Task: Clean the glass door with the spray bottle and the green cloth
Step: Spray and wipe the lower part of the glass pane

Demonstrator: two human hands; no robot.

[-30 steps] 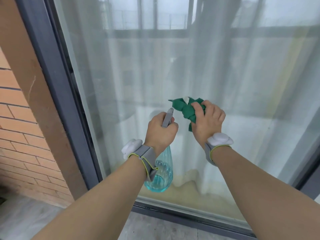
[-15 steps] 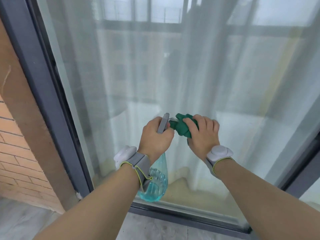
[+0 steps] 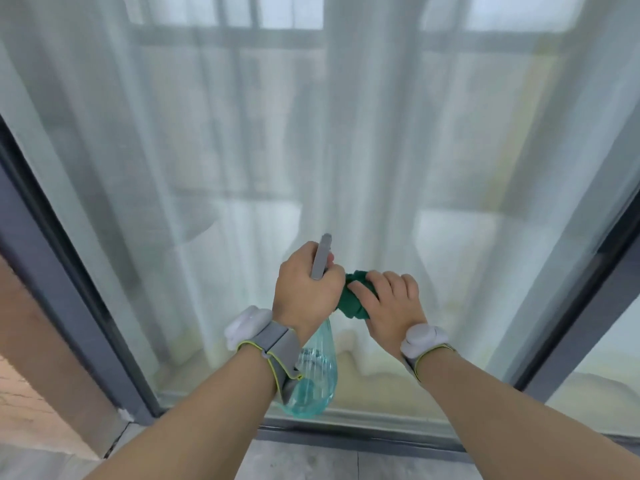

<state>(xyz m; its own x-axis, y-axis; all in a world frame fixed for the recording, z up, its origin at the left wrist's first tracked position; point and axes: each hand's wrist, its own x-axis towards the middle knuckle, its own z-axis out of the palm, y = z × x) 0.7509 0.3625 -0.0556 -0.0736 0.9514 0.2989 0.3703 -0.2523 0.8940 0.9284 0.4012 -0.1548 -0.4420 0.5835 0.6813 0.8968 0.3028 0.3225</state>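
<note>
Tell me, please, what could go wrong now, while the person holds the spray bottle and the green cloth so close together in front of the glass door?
The green cloth in the right hand sits bunched right beside the grey sprayer head, so spray might soak the cloth instead of the glass door. The left hand grips only the top of the spray bottle, whose body hangs below; a wet grip could perhaps slip.

Grey stone-look tiled floor (image 3: 311, 462) along the bottom edge, dark grey door frame's bottom rail (image 3: 363, 436) resting on it, brown wall pillar (image 3: 52, 386) rising from it at left
</note>
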